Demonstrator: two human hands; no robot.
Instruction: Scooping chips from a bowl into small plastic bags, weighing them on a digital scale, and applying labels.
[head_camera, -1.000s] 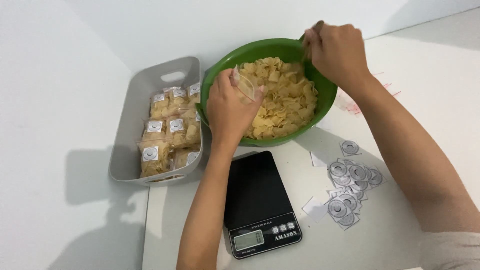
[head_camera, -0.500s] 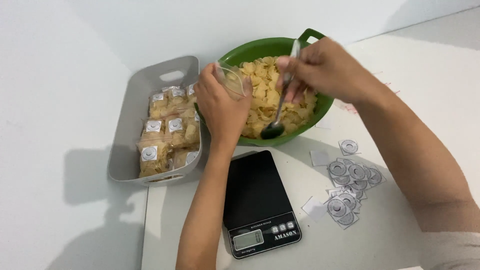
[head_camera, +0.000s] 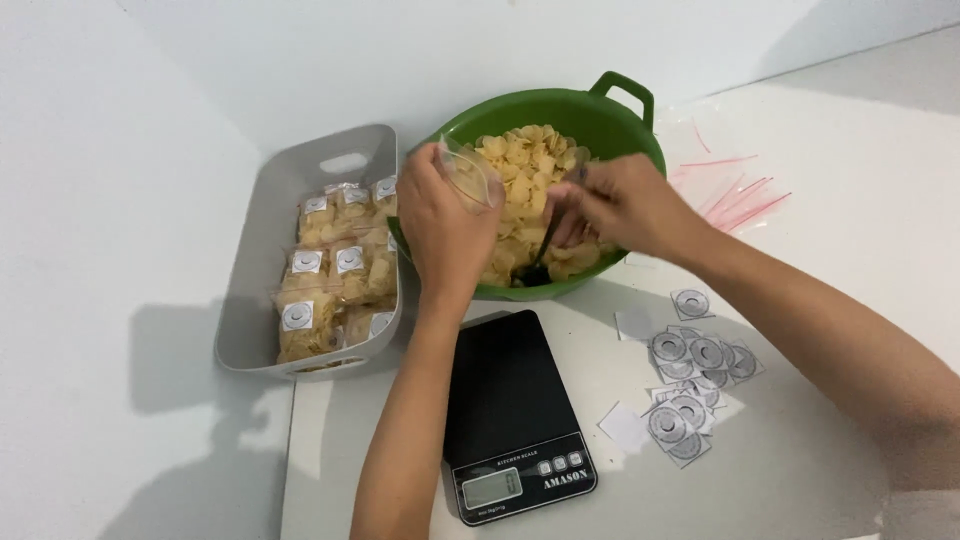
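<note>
Since the earlier frame, your right hand (head_camera: 615, 205) has dropped lower into the green bowl (head_camera: 620, 115), driving the spoon (head_camera: 535, 262) down into the chips (head_camera: 525, 165).

Head view: your right hand is closed around the spoon handle. Your left hand (head_camera: 440, 220) pinches a small clear bag (head_camera: 468, 180) at the bowl's near rim. The step in hand appears to be scooping. The next move likely calls for lifting the spoon level and tipping it into the bag's mouth.

Just below the bowl sits a black scale (head_camera: 510, 400). A grey basket (head_camera: 300, 190) of filled bags (head_camera: 335, 270) stands left. Round paper labels (head_camera: 695, 375) lie right; none obstructs the spoon's path.
</note>
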